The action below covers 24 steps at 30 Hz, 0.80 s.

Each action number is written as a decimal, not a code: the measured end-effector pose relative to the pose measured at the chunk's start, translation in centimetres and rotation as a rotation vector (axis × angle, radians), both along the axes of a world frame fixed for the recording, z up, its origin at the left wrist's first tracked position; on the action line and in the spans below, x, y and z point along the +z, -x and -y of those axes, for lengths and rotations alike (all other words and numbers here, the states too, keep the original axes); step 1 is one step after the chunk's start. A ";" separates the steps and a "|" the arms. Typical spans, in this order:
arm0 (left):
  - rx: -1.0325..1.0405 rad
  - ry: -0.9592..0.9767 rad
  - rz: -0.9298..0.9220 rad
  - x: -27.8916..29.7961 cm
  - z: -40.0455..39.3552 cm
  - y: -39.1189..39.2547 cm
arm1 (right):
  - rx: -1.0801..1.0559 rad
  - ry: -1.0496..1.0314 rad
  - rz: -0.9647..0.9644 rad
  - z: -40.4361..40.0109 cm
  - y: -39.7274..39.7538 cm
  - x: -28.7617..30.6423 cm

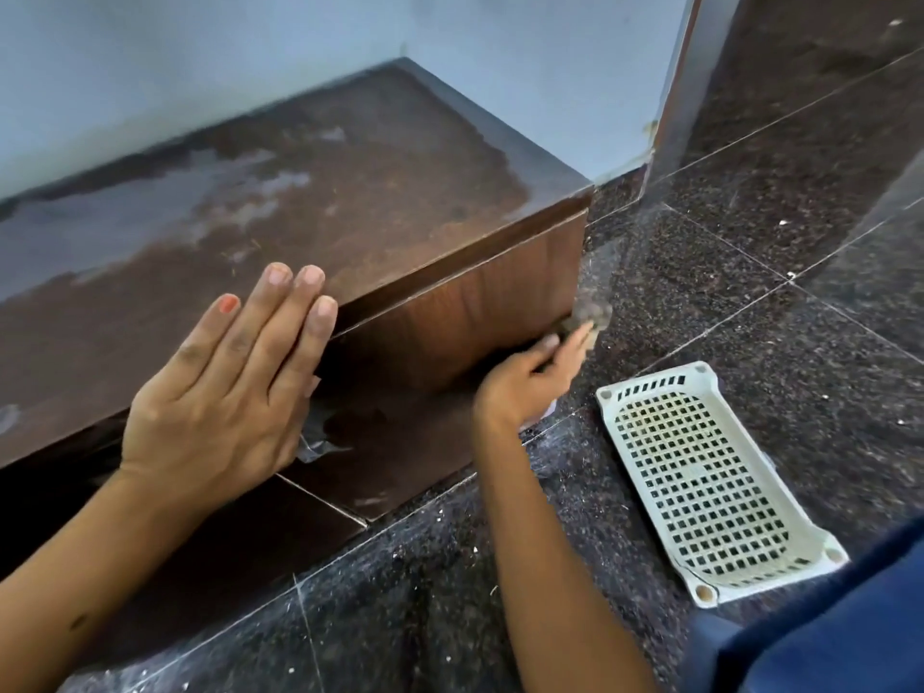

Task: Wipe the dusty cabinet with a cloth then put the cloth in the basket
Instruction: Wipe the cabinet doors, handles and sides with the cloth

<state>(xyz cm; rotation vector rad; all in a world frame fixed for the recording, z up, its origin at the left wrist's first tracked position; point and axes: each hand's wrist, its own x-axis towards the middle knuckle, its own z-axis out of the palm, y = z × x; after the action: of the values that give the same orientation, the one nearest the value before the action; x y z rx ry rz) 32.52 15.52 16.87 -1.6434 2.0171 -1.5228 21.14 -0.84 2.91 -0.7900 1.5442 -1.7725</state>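
While the left hand (220, 392) is lying flat on the front edge of the low brown cabinet (350, 202), fingers straight and together and holding nothing, it is most likely serving as a brace so the person can lean down toward the floor. The right hand (535, 372) is reaching low along the cabinet's wood-grain front, near its right-hand corner, with fingers curled around something; it is blurred by motion, so the grip is hard to read, but a greyish wad showing just past the fingertips is probably the cloth (592, 312), and a pale scrap is peeking out under the wrist. The cloth is therefore sitting down at the corner where the front panel is meeting the dark speckled floor (750, 272), which suggests the lower face is being wiped now. Pale dusty patches are showing across the cabinet top, toward the blue wall (200, 52), so the wiping looks unfinished. The white perforated basket (615, 397) is lying on the floor just to the right of the working hand, empty, placed close so the cloth can be dropped in with a short reach.
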 end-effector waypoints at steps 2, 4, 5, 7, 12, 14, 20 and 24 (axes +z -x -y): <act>-0.004 0.006 0.009 0.1 0.0 0.0 | 0.024 -0.164 0.101 0.8 0.3 -3.8; 0.000 0.014 0.018 0.1 0.1 -0.1 | 0.065 -0.330 0.155 0.8 0.7 -7.3; 0.002 0.016 0.027 0.0 0.2 -0.1 | 0.113 -0.395 0.169 0.8 1.0 -8.4; 0.007 0.013 0.029 -0.2 0.2 -0.1 | 0.222 -0.555 0.245 0.7 1.3 -10.9; 0.025 0.018 -0.019 -0.3 0.1 -0.1 | 0.416 -0.915 0.527 -1.8 2.0 -12.9; 0.034 0.012 -0.026 -0.2 0.0 0.0 | 0.352 -0.853 0.467 -2.6 1.7 -11.3; 0.034 0.007 -0.020 -0.3 0.0 -0.1 | 0.153 -0.385 0.046 -1.3 0.8 -5.6; 0.020 0.024 0.011 -0.5 0.2 -0.3 | 0.301 -0.683 0.132 -1.9 1.4 -9.0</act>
<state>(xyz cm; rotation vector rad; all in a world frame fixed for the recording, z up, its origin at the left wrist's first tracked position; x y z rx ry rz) 32.79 15.32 16.41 -1.6544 1.9791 -1.5515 19.71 1.07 -6.06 -0.5104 1.6819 -0.9589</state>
